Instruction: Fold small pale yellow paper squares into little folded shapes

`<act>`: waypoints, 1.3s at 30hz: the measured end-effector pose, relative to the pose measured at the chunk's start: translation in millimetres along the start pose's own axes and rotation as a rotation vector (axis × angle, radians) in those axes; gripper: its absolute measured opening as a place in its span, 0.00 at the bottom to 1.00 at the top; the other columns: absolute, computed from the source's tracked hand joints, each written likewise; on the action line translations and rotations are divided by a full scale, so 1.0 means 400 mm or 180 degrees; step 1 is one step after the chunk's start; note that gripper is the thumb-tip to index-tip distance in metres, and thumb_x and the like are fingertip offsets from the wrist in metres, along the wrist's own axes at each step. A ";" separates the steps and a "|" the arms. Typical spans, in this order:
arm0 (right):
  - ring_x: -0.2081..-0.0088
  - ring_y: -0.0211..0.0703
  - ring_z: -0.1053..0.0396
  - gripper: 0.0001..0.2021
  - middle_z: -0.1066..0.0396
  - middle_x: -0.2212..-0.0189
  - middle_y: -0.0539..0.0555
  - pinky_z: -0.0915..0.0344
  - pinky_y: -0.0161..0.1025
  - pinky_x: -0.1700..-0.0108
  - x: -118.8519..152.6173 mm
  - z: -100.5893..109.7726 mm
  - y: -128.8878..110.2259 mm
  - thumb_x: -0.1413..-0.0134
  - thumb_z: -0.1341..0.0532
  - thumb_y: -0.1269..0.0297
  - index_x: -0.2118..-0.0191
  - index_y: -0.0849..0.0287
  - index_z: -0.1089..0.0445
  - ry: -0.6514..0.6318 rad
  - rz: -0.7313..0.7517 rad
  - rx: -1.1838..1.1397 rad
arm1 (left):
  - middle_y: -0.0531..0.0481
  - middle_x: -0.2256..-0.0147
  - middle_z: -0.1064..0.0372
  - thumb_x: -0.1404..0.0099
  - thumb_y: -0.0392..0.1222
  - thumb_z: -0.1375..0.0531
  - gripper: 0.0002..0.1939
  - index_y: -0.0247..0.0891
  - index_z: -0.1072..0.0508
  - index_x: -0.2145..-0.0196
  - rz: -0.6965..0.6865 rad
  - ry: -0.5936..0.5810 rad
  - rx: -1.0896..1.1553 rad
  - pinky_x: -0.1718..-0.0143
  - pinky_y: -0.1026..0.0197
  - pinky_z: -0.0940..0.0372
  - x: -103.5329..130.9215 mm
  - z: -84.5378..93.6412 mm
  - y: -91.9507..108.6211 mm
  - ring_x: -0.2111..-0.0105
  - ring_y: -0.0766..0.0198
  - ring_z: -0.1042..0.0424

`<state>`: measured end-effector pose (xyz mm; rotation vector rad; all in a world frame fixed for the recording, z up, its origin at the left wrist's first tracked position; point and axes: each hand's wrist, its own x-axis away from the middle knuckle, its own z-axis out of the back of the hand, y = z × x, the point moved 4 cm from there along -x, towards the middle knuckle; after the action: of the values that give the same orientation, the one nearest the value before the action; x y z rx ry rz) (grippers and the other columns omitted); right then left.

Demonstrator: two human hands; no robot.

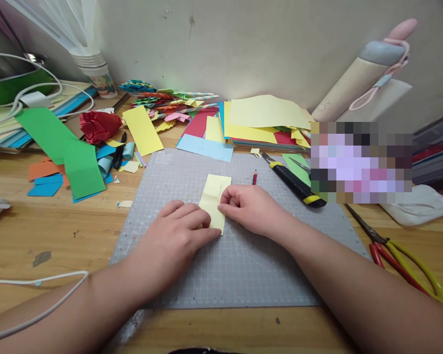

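A pale yellow strip of paper [213,186] lies on the grey cutting mat [170,182], with a crease running across it. My left hand [182,228] is closed over its lower left side, fingers curled and the thumb pressed on the near end. At the paper's right edge, my right hand [253,206] is closed with thumb and forefinger pinched together on it. Just beyond my right hand a short red-and-black pencil [254,177] lies on the mat. A black-and-yellow utility knife [295,181] rests to the right of it.
Scissors with red and yellow handles [386,243] lie at the mat's right edge. Green paper [84,167], scraps and a red paper flower [99,127] are on the left. Stacked coloured sheets [269,113] stand at the back. A white cable [64,300] crosses the left forearm.
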<state>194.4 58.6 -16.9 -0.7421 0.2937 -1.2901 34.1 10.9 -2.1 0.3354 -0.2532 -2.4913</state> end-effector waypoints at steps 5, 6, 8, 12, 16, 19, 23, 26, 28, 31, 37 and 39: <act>0.81 0.34 0.39 0.04 0.32 0.82 0.46 0.49 0.34 0.78 -0.002 0.006 0.001 0.50 0.42 0.70 0.73 0.57 0.31 -0.0030 -0.0059 -0.0037 | 0.53 0.63 0.31 0.30 0.34 0.48 0.12 0.46 0.27 0.56 0.0017 -0.0037 -0.0003 0.58 0.54 0.48 -0.002 0.000 -0.001 0.60 0.60 0.34; 0.82 0.33 0.39 0.04 0.32 0.82 0.46 0.49 0.34 0.78 -0.003 0.007 0.001 0.50 0.42 0.70 0.73 0.57 0.31 -0.0038 -0.0068 -0.0046 | 0.53 0.64 0.31 0.30 0.34 0.48 0.12 0.46 0.27 0.56 0.0017 -0.0033 0.0001 0.58 0.54 0.48 -0.002 -0.001 -0.001 0.61 0.60 0.34; 0.82 0.33 0.39 0.04 0.33 0.82 0.46 0.49 0.34 0.78 -0.004 0.008 0.002 0.50 0.42 0.69 0.73 0.57 0.31 -0.0051 -0.0076 -0.0058 | 0.53 0.64 0.31 0.30 0.34 0.48 0.12 0.46 0.27 0.57 0.0015 -0.0024 0.0009 0.58 0.54 0.48 -0.001 -0.001 -0.001 0.60 0.59 0.34; 0.82 0.33 0.40 0.04 0.33 0.83 0.46 0.49 0.34 0.77 -0.005 0.009 0.001 0.50 0.41 0.69 0.73 0.57 0.31 -0.0058 -0.0076 -0.0075 | 0.53 0.63 0.31 0.30 0.33 0.47 0.13 0.46 0.27 0.56 0.0015 -0.0037 0.0026 0.58 0.53 0.48 -0.001 0.000 0.000 0.60 0.59 0.34; 0.83 0.33 0.40 0.04 0.33 0.83 0.46 0.49 0.34 0.77 -0.003 0.010 0.000 0.50 0.41 0.70 0.73 0.57 0.31 -0.0052 -0.0066 -0.0079 | 0.53 0.63 0.31 0.30 0.34 0.47 0.13 0.46 0.26 0.56 0.0017 -0.0016 0.0021 0.58 0.54 0.48 -0.003 0.000 0.000 0.60 0.59 0.34; 0.83 0.33 0.40 0.04 0.33 0.83 0.45 0.49 0.34 0.77 -0.003 0.009 0.000 0.50 0.41 0.70 0.74 0.57 0.32 -0.0046 -0.0057 -0.0078 | 0.52 0.64 0.31 0.30 0.34 0.47 0.12 0.46 0.26 0.56 0.0012 0.0007 0.0009 0.58 0.54 0.48 -0.005 -0.001 -0.001 0.60 0.59 0.34; 0.82 0.34 0.39 0.04 0.33 0.83 0.46 0.49 0.34 0.77 -0.004 0.007 0.002 0.50 0.41 0.70 0.73 0.57 0.31 -0.0045 -0.0038 -0.0084 | 0.52 0.63 0.30 0.31 0.33 0.47 0.12 0.46 0.26 0.57 0.0010 -0.0016 0.0029 0.58 0.54 0.48 -0.004 -0.003 -0.001 0.60 0.59 0.34; 0.82 0.33 0.39 0.04 0.34 0.83 0.45 0.49 0.34 0.76 -0.004 0.006 0.003 0.49 0.41 0.70 0.73 0.57 0.32 -0.0049 -0.0015 -0.0091 | 0.52 0.63 0.30 0.31 0.33 0.47 0.12 0.46 0.27 0.56 0.0022 -0.0027 0.0031 0.58 0.53 0.48 -0.003 -0.003 -0.002 0.60 0.59 0.34; 0.82 0.33 0.40 0.04 0.34 0.83 0.45 0.49 0.33 0.76 -0.003 0.007 0.002 0.49 0.41 0.69 0.73 0.57 0.33 -0.0049 0.0004 -0.0098 | 0.52 0.63 0.30 0.31 0.33 0.46 0.12 0.46 0.27 0.56 0.0025 -0.0038 0.0030 0.58 0.53 0.48 -0.003 -0.003 -0.003 0.60 0.59 0.34; 0.83 0.33 0.40 0.03 0.33 0.82 0.44 0.49 0.33 0.76 -0.001 0.008 0.000 0.49 0.41 0.70 0.71 0.56 0.35 -0.0023 0.0015 -0.0108 | 0.52 0.63 0.30 0.31 0.33 0.47 0.12 0.46 0.27 0.56 0.0036 -0.0047 0.0036 0.58 0.53 0.48 -0.002 -0.004 -0.003 0.60 0.59 0.34; 0.83 0.33 0.41 0.05 0.34 0.83 0.44 0.50 0.33 0.76 0.002 0.009 -0.004 0.49 0.41 0.70 0.72 0.56 0.38 -0.0022 0.0010 -0.0092 | 0.52 0.64 0.29 0.32 0.33 0.47 0.12 0.43 0.26 0.58 0.0117 0.0008 0.0097 0.57 0.53 0.47 -0.002 0.006 0.004 0.60 0.59 0.33; 0.83 0.33 0.41 0.05 0.34 0.83 0.43 0.50 0.33 0.76 0.002 0.009 -0.004 0.49 0.41 0.70 0.72 0.56 0.38 -0.0024 0.0014 -0.0085 | 0.51 0.64 0.29 0.33 0.33 0.47 0.11 0.42 0.26 0.59 0.0154 0.0031 0.0061 0.57 0.52 0.47 -0.002 0.011 0.008 0.61 0.58 0.32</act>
<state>195.7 58.9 -12.9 -0.7684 0.3068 -1.2812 35.1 9.4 3.0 0.3454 -0.2783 -2.4405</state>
